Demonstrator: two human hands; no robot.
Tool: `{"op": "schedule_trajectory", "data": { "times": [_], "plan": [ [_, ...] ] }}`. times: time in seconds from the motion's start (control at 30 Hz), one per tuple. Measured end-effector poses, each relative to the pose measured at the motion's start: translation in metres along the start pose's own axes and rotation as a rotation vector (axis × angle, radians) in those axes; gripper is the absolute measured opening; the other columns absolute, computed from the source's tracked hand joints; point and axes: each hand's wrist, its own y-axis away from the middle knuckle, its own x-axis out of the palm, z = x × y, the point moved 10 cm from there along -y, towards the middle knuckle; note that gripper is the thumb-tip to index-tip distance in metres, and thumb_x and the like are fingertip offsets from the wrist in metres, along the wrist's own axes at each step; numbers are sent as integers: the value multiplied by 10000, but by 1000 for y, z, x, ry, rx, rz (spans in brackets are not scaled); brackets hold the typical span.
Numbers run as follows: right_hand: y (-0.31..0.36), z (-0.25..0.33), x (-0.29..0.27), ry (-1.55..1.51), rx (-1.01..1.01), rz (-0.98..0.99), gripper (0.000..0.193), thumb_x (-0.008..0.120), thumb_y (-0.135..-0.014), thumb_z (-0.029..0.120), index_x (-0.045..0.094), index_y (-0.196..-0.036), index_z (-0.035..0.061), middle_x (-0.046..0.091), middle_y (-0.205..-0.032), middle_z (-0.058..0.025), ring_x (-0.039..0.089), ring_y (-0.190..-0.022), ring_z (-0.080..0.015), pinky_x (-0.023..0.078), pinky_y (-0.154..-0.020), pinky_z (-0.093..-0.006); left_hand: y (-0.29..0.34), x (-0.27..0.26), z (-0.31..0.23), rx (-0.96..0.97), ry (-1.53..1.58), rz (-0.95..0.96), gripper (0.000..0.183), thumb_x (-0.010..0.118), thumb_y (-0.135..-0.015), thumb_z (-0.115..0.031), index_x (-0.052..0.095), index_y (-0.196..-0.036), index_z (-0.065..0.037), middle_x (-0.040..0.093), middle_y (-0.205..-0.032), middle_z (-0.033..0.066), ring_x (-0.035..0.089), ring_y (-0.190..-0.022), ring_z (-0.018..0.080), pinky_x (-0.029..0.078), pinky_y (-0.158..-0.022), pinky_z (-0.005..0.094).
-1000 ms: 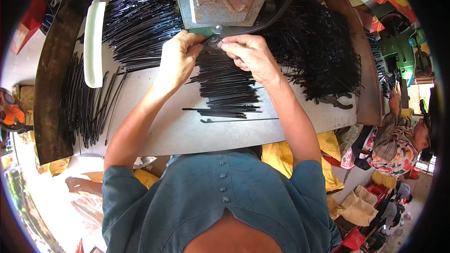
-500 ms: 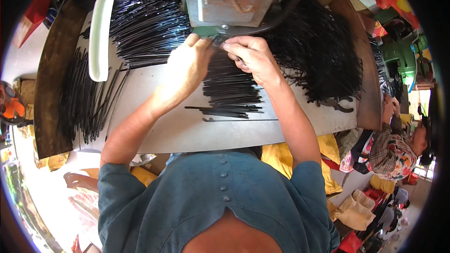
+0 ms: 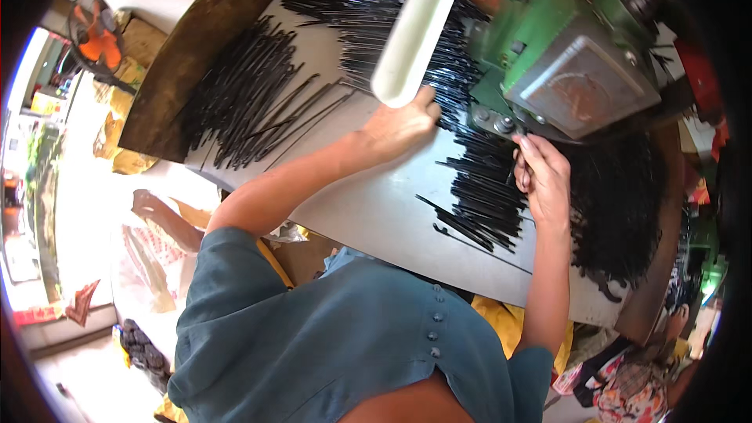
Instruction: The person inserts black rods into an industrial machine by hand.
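Observation:
My left hand (image 3: 401, 127) is at the near edge of a pile of thin black metal rods (image 3: 368, 27), partly behind a white elongated lamp shade (image 3: 413, 39). Its fingers are curled, and whatever they grip is hidden. Beside the round metal dies (image 3: 492, 121) of a green machine (image 3: 533, 63), my right hand (image 3: 544, 176) is closed in a pinch on a thin dark rod. Just left of that hand, a second bunch of black rods (image 3: 486, 196) lies on the metal tabletop (image 3: 368, 215).
More black rods (image 3: 239, 86) lie at the left by a raised brown rim (image 3: 168, 82). A large dark heap (image 3: 615, 204) fills the right side, with dark pliers (image 3: 607, 286) near the front. Another person in a patterned top (image 3: 630, 392) is at the lower right.
My view has swung left. My left hand has left the machine's dies and reached the left-hand rod pile. My right hand stays close to the dies, drawn slightly back.

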Motion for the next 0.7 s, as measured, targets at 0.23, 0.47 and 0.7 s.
{"op": "schedule_trajectory", "data": {
  "times": [0.23,0.47,0.7],
  "plan": [
    [10,-2,-15,-118,-6,-63,113,522,-792,67,519,-820,-42,570,-766,-122,593,-658,-194,507,-589,-267,-6,-30,-4,96,-9,-133,91,472,-647,-23,485,-737,-24,445,-745,106,466,-730,252,381,-658,350],
    [3,-8,-13,-468,-69,-190,126,500,-788,11,546,-836,-96,578,-835,-175,581,-833,-285,487,-768,-360,-24,-44,-22,10,213,-208,166,544,-695,-22,501,-849,-67,464,-695,87,500,-666,248,422,-571,341],
    [5,-12,-22,-646,-117,-294,44,530,-762,-33,526,-788,-67,572,-802,-152,597,-778,-258,515,-716,-333,-33,-20,-19,-251,511,-60,322,577,-697,5,569,-1013,-59,443,-676,66,445,-594,160,392,-567,278]
  ]
}}
